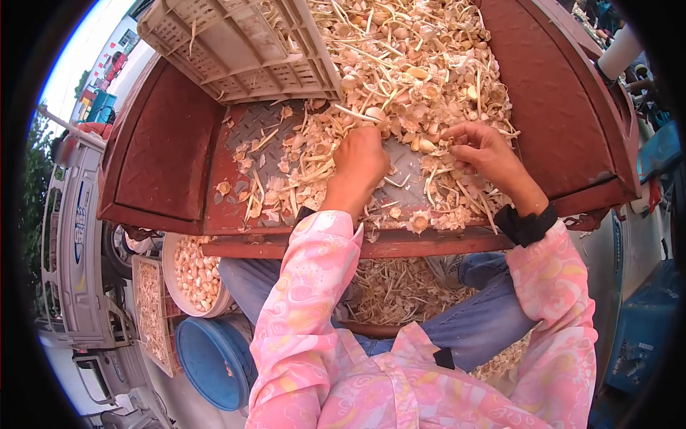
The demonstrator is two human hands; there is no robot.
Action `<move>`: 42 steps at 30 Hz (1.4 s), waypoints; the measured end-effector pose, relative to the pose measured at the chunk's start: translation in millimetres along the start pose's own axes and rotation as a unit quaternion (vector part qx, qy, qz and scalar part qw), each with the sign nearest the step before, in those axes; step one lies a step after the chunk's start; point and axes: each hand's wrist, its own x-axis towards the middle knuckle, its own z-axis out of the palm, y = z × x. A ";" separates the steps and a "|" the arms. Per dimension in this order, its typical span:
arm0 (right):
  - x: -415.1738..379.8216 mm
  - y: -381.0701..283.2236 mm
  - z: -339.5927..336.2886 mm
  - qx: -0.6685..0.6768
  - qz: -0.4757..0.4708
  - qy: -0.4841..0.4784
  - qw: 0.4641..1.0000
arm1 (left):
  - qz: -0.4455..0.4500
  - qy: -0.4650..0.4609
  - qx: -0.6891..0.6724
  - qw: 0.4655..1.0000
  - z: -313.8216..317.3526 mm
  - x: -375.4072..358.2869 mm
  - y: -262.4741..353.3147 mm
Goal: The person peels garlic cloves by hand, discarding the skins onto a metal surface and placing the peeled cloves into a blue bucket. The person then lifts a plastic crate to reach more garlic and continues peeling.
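Observation:
My left hand [359, 166] is closed in a fist over the heap, at the near end of the red metal bed. A pale garlic bulb [375, 114] with a dry stem shows at the top of this fist and appears gripped by it; the fingertips are hidden. To the right, my right hand [489, 154] is half curled, its thumb and forefinger apart with nothing visible between them. Just left of those fingertips lies a garlic clove [426, 145]. Around both hands spreads a heap of garlic skins [414, 86], stems and loose bulbs.
A tilted plastic crate [236, 57] stands at the back left of the red metal bed [164, 143]. Below left are a white bucket [170, 261] of peeled cloves, a blue bucket [214, 365] and a flat crate [151, 314]. Stems and skins cover the ground between my legs.

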 end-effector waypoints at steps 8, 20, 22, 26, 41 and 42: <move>3.7 5.2 8.6 0.045 -0.015 -0.023 0.999 | 0.064 -0.020 0.094 0.993 -5.5 -6.2 5.2; -22.7 -34.8 61.8 -0.087 -0.268 -0.060 0.958 | -0.164 -0.204 -0.770 0.582 -22.6 -75.2 -11.5; -34.3 -41.1 79.7 -0.193 -0.412 -0.108 0.884 | -0.193 -0.210 -0.866 0.410 -6.6 -101.3 -6.5; -49.5 -32.8 94.2 -0.207 -0.433 -0.209 0.852 | -0.273 -0.169 -0.877 0.358 4.7 -145.5 -17.0; -0.3 35.6 29.0 -0.208 -0.229 -0.086 0.947 | -0.242 0.297 -0.783 0.491 -133.4 -518.0 -197.6; 4.5 43.3 22.2 -0.208 -0.221 -0.106 0.947 | -0.329 0.317 -0.731 0.507 -127.3 -559.2 -206.4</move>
